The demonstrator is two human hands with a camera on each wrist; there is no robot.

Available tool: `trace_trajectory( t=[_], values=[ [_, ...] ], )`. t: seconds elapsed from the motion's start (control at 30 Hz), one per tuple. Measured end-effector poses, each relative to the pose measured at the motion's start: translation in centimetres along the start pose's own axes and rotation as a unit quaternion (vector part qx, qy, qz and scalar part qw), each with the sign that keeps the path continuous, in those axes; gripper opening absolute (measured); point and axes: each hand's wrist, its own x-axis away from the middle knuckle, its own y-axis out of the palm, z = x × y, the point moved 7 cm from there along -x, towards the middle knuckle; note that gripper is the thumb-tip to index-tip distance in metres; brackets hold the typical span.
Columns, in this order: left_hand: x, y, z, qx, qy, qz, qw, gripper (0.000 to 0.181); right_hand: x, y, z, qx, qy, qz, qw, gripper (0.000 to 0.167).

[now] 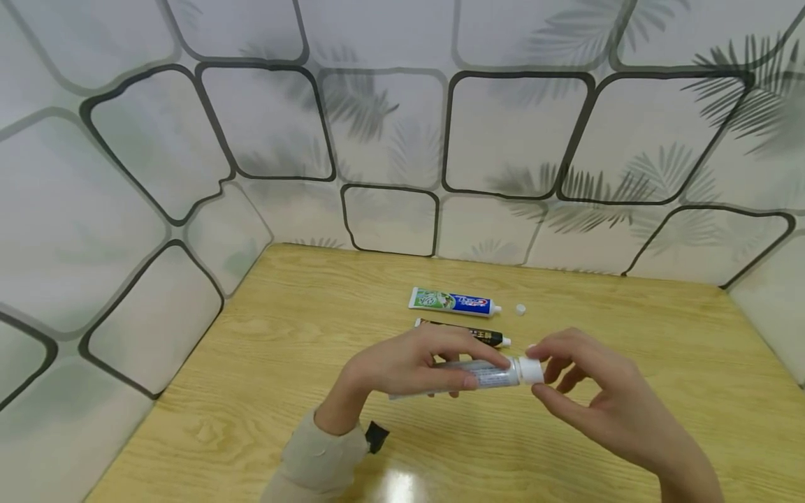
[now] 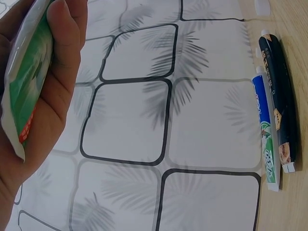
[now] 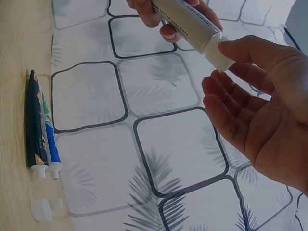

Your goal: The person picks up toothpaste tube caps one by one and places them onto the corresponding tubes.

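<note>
My left hand point(image 1: 418, 360) grips a toothpaste tube point(image 1: 497, 377) that lies nearly level above the table, its end pointing right. In the left wrist view, green and red print shows on the tube point(image 2: 31, 77) beside the palm. A white cap point(image 1: 531, 371) sits at the tube's right end. The thumb and fingers of my right hand point(image 1: 604, 398) are curled about this cap; the right wrist view shows the thumb on its edge. Behind the left hand lies a black toothpaste tube point(image 1: 493, 337), partly hidden. Beyond it is a blue, green and white toothpaste tube point(image 1: 453, 302).
A loose white cap point(image 1: 520, 309) lies right of the blue and green tube. Another white cap point(image 3: 41, 210) lies near the black tube's nozzle. The wooden table point(image 1: 302, 300) meets patterned white walls point(image 1: 390, 216) at the back and sides. A black scrap point(image 1: 376, 437) shows by the left sleeve.
</note>
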Motion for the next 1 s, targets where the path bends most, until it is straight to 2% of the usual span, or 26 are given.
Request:
trace_trajectory(
  t=[0.23, 0.5, 0.67, 0.83, 1.0],
  values=[
    [0.03, 0.05, 0.11, -0.01, 0.003, -0.005, 0.9999, 0.034, 0.18, -0.02, 0.34, -0.001, 0.021, -0.005, 0.9998, 0.056],
    [0.04, 0.1, 0.13, -0.016, -0.002, -0.006, 0.9998, 0.034, 0.18, 0.01, 0.17, -0.007, -0.009, 0.009, 0.9999, 0.057],
    [0.01, 0.04, 0.2, -0.029, 0.002, -0.002, 0.9996, 0.034, 0.28, 0.07, 0.59, 0.01, 0.026, 0.004, 0.9996, 0.054],
    [0.0, -0.07, 0.04, -0.045, -0.015, 0.007, 0.9988, 0.034, 0.23, 0.12, 0.82, 0.021, 0.037, 0.008, 0.999, 0.051],
    [0.14, -0.23, -0.28, -0.03, -0.042, 0.017, 0.9985, 0.035, 0.06, 0.23, 0.78, 0.032, 0.03, 0.019, 0.9989, 0.052]
  ],
)
